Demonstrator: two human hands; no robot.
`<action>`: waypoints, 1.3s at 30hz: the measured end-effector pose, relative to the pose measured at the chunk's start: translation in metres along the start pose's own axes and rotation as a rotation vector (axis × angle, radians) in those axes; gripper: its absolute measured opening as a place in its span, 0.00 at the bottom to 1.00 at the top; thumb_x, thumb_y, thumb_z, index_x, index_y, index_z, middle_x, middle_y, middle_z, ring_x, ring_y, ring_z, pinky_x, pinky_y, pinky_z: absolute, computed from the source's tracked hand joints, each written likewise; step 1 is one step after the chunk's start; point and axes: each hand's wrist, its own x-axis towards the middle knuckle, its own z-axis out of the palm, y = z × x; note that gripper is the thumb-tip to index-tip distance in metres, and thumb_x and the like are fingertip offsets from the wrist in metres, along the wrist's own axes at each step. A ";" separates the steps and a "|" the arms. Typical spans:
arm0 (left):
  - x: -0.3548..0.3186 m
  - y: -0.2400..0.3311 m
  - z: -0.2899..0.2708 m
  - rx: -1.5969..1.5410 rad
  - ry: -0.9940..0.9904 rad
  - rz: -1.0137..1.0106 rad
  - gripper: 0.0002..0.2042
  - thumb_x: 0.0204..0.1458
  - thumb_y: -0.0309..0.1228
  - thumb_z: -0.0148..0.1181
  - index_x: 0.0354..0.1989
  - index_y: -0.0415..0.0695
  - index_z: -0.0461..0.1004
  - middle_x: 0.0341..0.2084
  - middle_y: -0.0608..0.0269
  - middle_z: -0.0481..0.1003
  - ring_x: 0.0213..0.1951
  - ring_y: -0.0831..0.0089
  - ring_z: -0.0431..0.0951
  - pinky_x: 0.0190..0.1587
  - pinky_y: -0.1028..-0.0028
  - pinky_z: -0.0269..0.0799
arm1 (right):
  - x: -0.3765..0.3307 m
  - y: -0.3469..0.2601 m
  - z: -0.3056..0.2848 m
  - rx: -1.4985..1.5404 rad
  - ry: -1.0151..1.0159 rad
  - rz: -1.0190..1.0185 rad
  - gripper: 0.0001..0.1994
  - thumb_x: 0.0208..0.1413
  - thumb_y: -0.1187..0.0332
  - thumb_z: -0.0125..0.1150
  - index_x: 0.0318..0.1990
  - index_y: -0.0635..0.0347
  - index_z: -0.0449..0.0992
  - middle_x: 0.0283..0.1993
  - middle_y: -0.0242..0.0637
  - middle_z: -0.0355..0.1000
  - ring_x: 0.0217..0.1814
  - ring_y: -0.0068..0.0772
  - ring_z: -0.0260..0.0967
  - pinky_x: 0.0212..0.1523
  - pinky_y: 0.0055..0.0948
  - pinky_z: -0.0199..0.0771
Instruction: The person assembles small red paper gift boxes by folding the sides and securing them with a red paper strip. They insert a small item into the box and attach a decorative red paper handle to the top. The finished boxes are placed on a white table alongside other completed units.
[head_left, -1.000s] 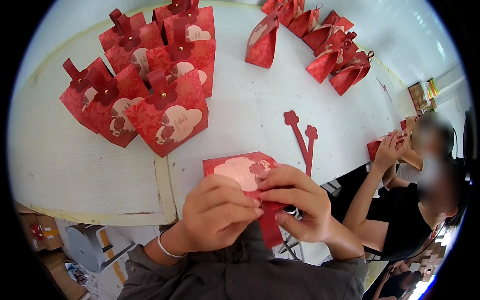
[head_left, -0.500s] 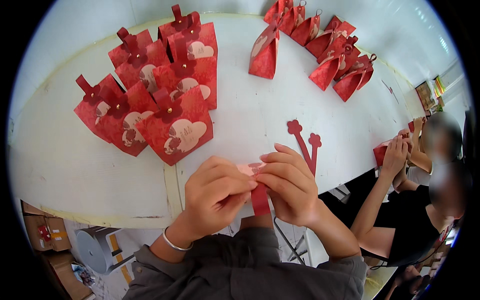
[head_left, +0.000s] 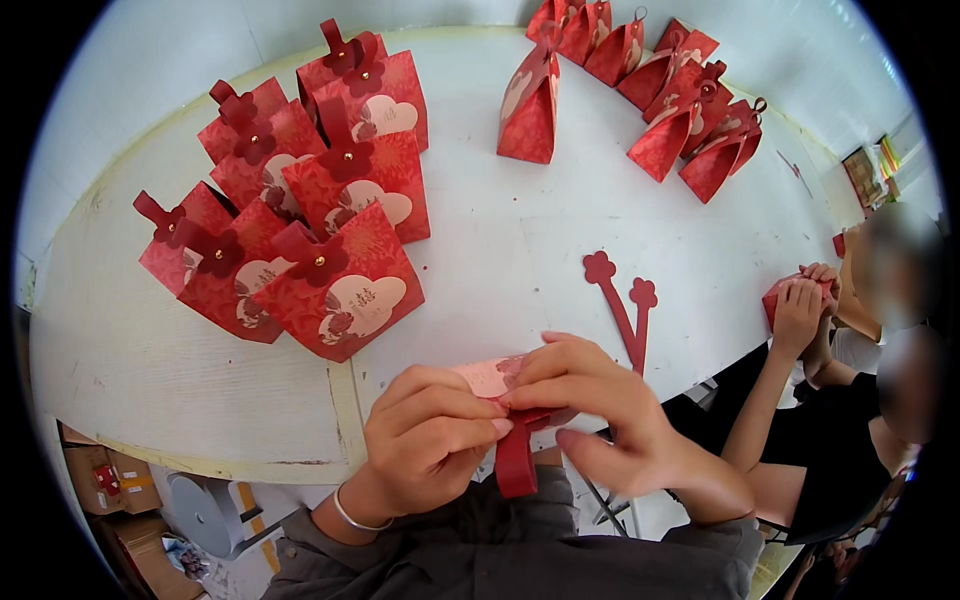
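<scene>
Between my hands is a red paper gift box with a pink label (head_left: 488, 378), held low at the table's near edge. A dark red strap (head_left: 516, 468) loops down from it toward me. My left hand (head_left: 425, 430) pinches the box where the strap meets it, thumb and fingertips closed. On the other side, my right hand (head_left: 625, 425) lays its bent fingers over the box, index fingertip at the strap's top. The right thumb stands away from the strap. My fingers hide most of the box. Two loose dark red straps with flower-shaped ends (head_left: 599, 268) lie beyond my right hand.
Several red gift boxes with flower straps (head_left: 345, 290) stand at the left of the white table (head_left: 480, 250). More boxes (head_left: 660, 140) line the far right, and a single box (head_left: 530, 110) stands between the groups. Co-workers' hands (head_left: 800, 310) hold another box at right. A grey stool (head_left: 200, 510) stands below left.
My hands and the box have come down toward me. The right thumb has moved away from the strap, and the strap now curls into a loop. The view has shifted slightly.
</scene>
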 end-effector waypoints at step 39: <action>0.003 0.005 0.002 0.131 -0.011 0.064 0.10 0.30 0.18 0.65 0.21 0.42 0.71 0.21 0.66 0.71 0.24 0.69 0.72 0.25 0.75 0.69 | 0.022 -0.015 -0.021 0.075 -0.163 0.211 0.09 0.48 0.81 0.55 0.38 0.63 0.73 0.32 0.34 0.67 0.29 0.23 0.62 0.29 0.20 0.61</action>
